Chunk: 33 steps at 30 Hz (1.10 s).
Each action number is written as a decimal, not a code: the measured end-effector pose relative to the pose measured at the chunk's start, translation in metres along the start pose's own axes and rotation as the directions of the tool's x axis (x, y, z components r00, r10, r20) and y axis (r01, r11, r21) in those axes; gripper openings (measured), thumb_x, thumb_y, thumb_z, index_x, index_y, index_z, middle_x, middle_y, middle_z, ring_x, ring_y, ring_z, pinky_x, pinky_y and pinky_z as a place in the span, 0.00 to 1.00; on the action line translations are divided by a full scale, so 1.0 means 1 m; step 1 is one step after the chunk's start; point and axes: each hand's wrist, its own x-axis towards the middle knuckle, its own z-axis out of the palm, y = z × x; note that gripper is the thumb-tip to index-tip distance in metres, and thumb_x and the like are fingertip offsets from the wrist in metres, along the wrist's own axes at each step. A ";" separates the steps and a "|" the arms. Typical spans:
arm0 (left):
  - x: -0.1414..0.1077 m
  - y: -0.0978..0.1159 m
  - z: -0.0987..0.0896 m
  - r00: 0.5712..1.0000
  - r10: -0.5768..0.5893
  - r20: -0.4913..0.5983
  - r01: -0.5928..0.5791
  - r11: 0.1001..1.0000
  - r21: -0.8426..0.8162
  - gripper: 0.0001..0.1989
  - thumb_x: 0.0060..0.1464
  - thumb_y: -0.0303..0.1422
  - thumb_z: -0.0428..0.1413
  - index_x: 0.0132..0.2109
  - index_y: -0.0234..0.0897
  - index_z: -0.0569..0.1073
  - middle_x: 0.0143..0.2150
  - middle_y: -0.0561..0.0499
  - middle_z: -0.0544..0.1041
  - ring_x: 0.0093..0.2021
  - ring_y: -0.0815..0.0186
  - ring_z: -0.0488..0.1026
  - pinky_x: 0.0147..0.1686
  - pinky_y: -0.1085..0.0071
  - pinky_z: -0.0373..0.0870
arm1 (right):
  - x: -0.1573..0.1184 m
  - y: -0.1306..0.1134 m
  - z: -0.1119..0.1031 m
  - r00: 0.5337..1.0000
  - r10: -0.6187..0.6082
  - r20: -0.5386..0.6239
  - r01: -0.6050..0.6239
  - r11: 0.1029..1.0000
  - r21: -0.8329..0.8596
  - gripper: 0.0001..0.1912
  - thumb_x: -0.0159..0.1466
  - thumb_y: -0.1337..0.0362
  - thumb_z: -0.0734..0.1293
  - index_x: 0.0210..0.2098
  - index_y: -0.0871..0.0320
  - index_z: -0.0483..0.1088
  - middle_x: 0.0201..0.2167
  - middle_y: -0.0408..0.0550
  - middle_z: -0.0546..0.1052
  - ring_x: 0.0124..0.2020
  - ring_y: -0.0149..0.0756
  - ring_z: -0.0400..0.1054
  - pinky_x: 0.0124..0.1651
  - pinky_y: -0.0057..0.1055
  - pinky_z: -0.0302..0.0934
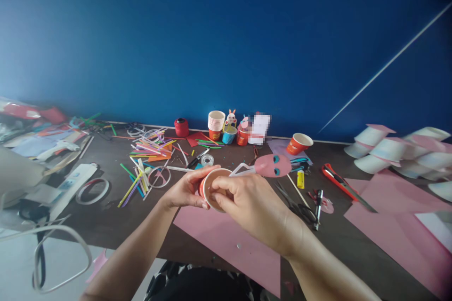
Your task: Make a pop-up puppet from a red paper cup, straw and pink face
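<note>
Closest to the person's lap, a flat pink paper sheet lies on the dark tabletop. Above its far part, the left hand holds a small red-and-white paper cup, fingers and thumb curled around its outer side. The cup sits between the two hands, its open mouth tilted toward the person. The right hand has its thumb and fingertips bent narrowly inside that mouth; I can't tell whether they pinch anything. To the right lie black-handled scissors and a red box cutter with its blade out. Just past the right hand is a pink oval paper piece bearing two blue eyes. Farther off, a stack of white-rimmed paper cups stands near the blue wall.
</note>
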 end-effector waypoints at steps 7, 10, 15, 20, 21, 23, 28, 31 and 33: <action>0.001 0.000 0.001 1.000 -0.007 -0.003 0.007 1.000 -0.007 0.40 0.35 0.30 0.64 0.58 0.43 0.58 0.53 0.43 0.68 0.51 0.54 0.66 0.47 0.64 0.64 | 0.000 0.000 -0.005 1.000 0.016 0.022 -0.018 0.998 0.057 0.10 0.58 0.72 0.59 0.25 0.57 0.70 0.21 0.38 0.71 0.21 0.23 0.59 0.25 0.24 0.48; 0.001 0.000 0.001 1.000 0.009 -0.012 -0.009 1.000 0.024 0.40 0.36 0.31 0.64 0.57 0.42 0.59 0.54 0.43 0.67 0.52 0.53 0.65 0.48 0.63 0.63 | 0.000 0.001 -0.002 1.000 -0.004 0.016 0.003 0.999 0.042 0.10 0.58 0.72 0.59 0.26 0.57 0.70 0.22 0.38 0.71 0.21 0.23 0.59 0.25 0.24 0.47; 0.002 0.002 0.000 1.000 0.013 -0.028 -0.011 0.996 0.087 0.40 0.34 0.30 0.64 0.57 0.42 0.60 0.53 0.43 0.68 0.52 0.53 0.65 0.49 0.63 0.63 | 0.001 0.002 0.002 0.999 -0.037 0.020 0.038 0.998 -0.040 0.10 0.59 0.72 0.59 0.24 0.60 0.69 0.22 0.39 0.69 0.20 0.22 0.56 0.24 0.24 0.45; 0.003 -0.001 0.003 0.999 -0.010 -0.045 0.012 0.999 0.031 0.39 0.35 0.31 0.64 0.57 0.42 0.60 0.53 0.43 0.68 0.51 0.54 0.65 0.47 0.64 0.64 | 0.000 0.001 0.003 0.998 -0.042 0.049 0.050 0.986 -0.161 0.09 0.59 0.72 0.58 0.26 0.60 0.67 0.21 0.40 0.67 0.19 0.22 0.53 0.24 0.25 0.43; 0.003 -0.001 0.004 0.999 -0.010 -0.051 0.011 1.000 0.023 0.39 0.35 0.31 0.64 0.57 0.42 0.60 0.53 0.43 0.68 0.52 0.53 0.65 0.48 0.64 0.63 | -0.001 0.001 0.004 0.998 -0.033 0.051 0.042 0.981 -0.191 0.09 0.58 0.72 0.58 0.26 0.60 0.67 0.21 0.40 0.67 0.19 0.23 0.53 0.23 0.25 0.43; 0.004 -0.003 0.006 0.998 -0.009 -0.057 0.009 1.000 0.009 0.39 0.35 0.31 0.64 0.56 0.43 0.61 0.54 0.43 0.66 0.53 0.53 0.64 0.49 0.64 0.62 | -0.002 0.000 0.007 0.999 -0.017 0.051 0.029 0.969 -0.247 0.08 0.57 0.73 0.58 0.25 0.60 0.66 0.21 0.41 0.67 0.19 0.24 0.53 0.23 0.26 0.42; 0.006 -0.007 0.009 0.998 -0.039 -0.049 0.035 0.996 -0.081 0.38 0.35 0.30 0.64 0.56 0.44 0.61 0.54 0.44 0.67 0.53 0.54 0.64 0.48 0.64 0.62 | -0.008 -0.003 0.010 1.000 -0.007 0.022 0.014 0.942 -0.335 0.08 0.53 0.75 0.58 0.29 0.61 0.66 0.22 0.43 0.67 0.19 0.26 0.54 0.20 0.27 0.41; 0.005 -0.010 0.008 0.994 -0.064 -0.084 0.050 0.986 -0.161 0.38 0.36 0.30 0.64 0.56 0.44 0.61 0.55 0.44 0.66 0.53 0.54 0.63 0.47 0.64 0.63 | -0.017 -0.003 0.006 0.996 -0.032 -0.088 0.012 0.977 -0.213 0.09 0.58 0.73 0.56 0.35 0.60 0.66 0.22 0.42 0.68 0.20 0.26 0.57 0.22 0.27 0.45; 0.005 -0.013 0.008 0.989 -0.061 -0.136 0.032 0.978 -0.207 0.38 0.36 0.31 0.63 0.57 0.44 0.60 0.54 0.45 0.66 0.53 0.55 0.64 0.46 0.64 0.63 | -0.024 0.000 0.005 0.980 -0.004 -0.199 -0.005 0.999 -0.044 0.09 0.61 0.70 0.56 0.36 0.59 0.66 0.21 0.41 0.68 0.20 0.26 0.59 0.24 0.26 0.49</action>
